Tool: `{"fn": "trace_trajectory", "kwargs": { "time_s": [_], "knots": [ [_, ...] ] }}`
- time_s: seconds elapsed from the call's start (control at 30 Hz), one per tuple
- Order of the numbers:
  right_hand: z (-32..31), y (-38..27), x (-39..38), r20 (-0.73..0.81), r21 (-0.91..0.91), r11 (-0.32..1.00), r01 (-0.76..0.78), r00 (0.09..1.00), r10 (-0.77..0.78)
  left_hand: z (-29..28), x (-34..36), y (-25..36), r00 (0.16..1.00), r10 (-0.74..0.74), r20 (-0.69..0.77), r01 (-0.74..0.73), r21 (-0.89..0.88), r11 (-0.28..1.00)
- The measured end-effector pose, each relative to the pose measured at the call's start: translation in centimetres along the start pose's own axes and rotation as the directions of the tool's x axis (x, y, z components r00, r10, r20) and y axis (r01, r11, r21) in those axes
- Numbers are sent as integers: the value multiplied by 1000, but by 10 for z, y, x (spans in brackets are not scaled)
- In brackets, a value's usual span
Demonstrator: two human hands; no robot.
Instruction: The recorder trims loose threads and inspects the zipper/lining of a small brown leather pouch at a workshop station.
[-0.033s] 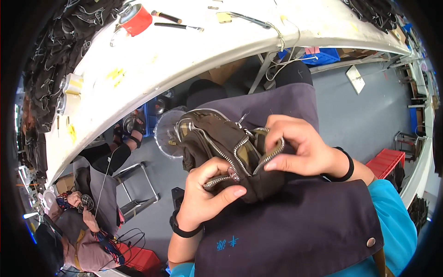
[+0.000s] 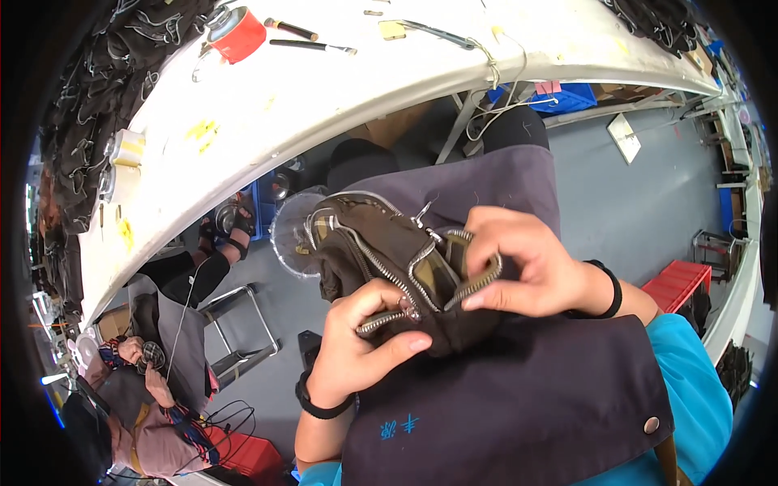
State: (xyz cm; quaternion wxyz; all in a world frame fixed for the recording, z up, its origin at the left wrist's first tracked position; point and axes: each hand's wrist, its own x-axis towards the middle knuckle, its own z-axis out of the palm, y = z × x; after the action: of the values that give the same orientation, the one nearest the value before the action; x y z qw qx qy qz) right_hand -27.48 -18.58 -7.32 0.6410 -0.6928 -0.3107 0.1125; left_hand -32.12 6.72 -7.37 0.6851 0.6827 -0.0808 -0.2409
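Note:
A dark brown fabric bag (image 2: 356, 243) with metal zippers and a checked lining lies on my lap over a dark apron (image 2: 519, 381). My left hand (image 2: 369, 344) is closed on its near left edge, thumb and fingers pinching the zipper edge beside a zipper pull. My right hand (image 2: 523, 263) pinches the zipper edge on the right, holding that opening spread. Between the hands, the zipper teeth bend in curves and some checked lining shows. A clear round plastic piece (image 2: 290, 235) sticks out at the bag's far left. The inside of the bag is mostly hidden.
On the white table (image 2: 308, 105) ahead stand a red can (image 2: 239, 36) and brushes (image 2: 312, 46). Dark zippered pieces (image 2: 97, 105) are heaped at the left. A co-worker's hands (image 2: 154, 373) hold a small checked piece at lower left, near a metal stool (image 2: 243, 324). A red crate (image 2: 677, 283) is at right.
The bag and the zipper edge in my right hand have shifted very slightly. Both hands keep their hold.

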Motion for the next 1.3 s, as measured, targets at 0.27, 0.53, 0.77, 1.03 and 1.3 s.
{"fn": "trace_trajectory", "kwargs": {
  "time_s": [0.27, 0.53, 0.77, 1.03, 1.3],
  "knots": [
    [16, -12, -2, 48, -139, 976, 168, 985, -163, -10, 14, 25, 718, 661, -219, -439, 594, 674],
    [1, -7, -17, -111, -363, 867, 342, 908, -405, 7, 19, 56, 780, 530, 333, -420, 906, 48],
    [-3, -11, -27, -108, -436, 851, 293, 922, -373, 18, -7, 42, 722, 639, 266, -257, 960, -109],
    [8, -9, -32, -194, 390, 907, -155, 949, 246, 15, 1, 40, 817, 517, 256, -421, 878, 230],
    [16, -7, -25, -95, 507, 807, -302, 911, 401, 4, 41, 49, 923, 234, 304, -383, 770, 511]
  ]
}}
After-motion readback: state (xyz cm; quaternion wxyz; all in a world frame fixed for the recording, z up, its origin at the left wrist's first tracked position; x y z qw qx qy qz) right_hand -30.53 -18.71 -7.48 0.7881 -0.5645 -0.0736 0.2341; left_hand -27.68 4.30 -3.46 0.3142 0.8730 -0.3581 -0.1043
